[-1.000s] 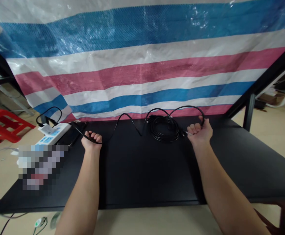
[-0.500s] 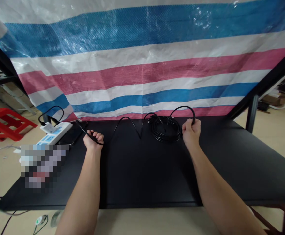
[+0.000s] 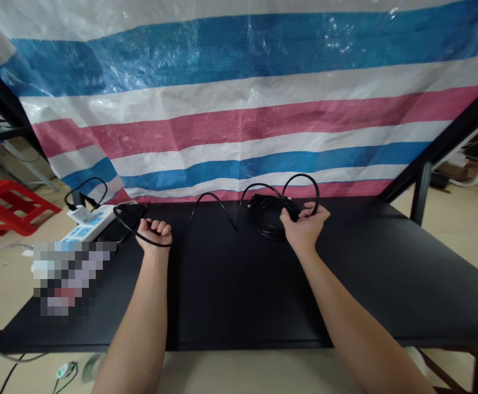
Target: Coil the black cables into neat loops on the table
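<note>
Two bare hands were positioned over a black table (image 3: 243, 290). The left hand (image 3: 154, 236) was closed in a narrow fist on a black cable (image 3: 211, 193), and the cable passed through it, with one section curving out past the wrist side towards a black smartphone (image 3: 120, 224). The right hand (image 3: 304, 225) was turned partly upward against a wound coil of the cable (image 3: 269, 219), at the coil's right edge. Its fingers (image 3: 319, 212) were half spread, and its thumb lay on the coil; the frame did not show whether they bore a firm grip. One loop of cable stood up from the coil beside those fingers. Regarding progress, most of the cable's length lay gathered in the coil on the far part of the table, while a loose span arched across the table surface between the coil and the left hand. A white power strip (image 3: 87, 227) with blue switches stood near the left end of the table, a pixelated patch (image 3: 75, 279) covered the area nearer the person, and a striped tarpaulin (image 3: 239, 131) hung behind the table.
</note>
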`<state>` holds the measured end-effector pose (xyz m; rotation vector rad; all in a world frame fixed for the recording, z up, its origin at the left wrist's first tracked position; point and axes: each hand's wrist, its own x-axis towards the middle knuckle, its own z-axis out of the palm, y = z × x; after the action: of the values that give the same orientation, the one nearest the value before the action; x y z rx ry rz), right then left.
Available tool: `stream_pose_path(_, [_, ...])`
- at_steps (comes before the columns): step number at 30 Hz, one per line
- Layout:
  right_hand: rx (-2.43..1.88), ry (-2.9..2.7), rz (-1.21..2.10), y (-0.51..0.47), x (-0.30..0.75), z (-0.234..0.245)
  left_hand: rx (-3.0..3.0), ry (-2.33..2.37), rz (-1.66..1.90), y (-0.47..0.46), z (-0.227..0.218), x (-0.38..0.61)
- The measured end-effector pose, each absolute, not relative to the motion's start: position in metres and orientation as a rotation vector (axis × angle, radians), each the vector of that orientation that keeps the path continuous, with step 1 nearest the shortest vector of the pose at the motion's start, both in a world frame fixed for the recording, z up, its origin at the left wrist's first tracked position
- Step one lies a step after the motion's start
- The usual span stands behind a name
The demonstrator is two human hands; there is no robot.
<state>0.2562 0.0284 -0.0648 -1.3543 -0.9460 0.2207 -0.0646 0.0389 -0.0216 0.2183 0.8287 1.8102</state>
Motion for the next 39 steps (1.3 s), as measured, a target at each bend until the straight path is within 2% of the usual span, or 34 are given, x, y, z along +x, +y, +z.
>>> stream_pose_path(3, [-1.299, -0.729, 0.239, 0.027, 0.256, -0.056, 0.233, 0.823, 1.816, 0.037, -0.021, -0.062])
stream_pose_path(8, [-1.151, -0.630, 0.545, 0.029, 0.262, -0.047, 0.224, 0.817, 1.818, 0.033, -0.013, -0.054])
stream_pose_path(11, [-1.100, -0.628, 0.621, 0.030, 0.262, -0.046, 0.235, 0.804, 1.780, 0.031, -0.008, -0.045])
stream_pose_path(20, [-1.241, -0.881, 0.351, 0.028, 0.254, -0.056, 0.399, 0.726, 1.510, 0.024, -0.008, -0.015])
stream_pose_path(26, [-1.265, -1.066, 0.407, 0.028, 0.262, -0.071, 0.442, 0.735, 1.502, 0.022, -0.009, -0.006])
stream_pose_path(31, [-1.330, -0.979, 0.279, 0.027, 0.251, -0.063, 0.514, 0.780, 1.468, 0.022, -0.011, -0.004])
stream_pose_path(33, [-1.281, -0.852, 0.364, 0.027, 0.249, -0.056, 0.586, 0.812, 1.441, 0.021, -0.012, -0.005])
stream_pose_path(39, [-0.999, -0.667, 0.899, 0.024, 0.255, -0.037, 0.696, 0.893, 1.275, 0.021, -0.018, -0.002])
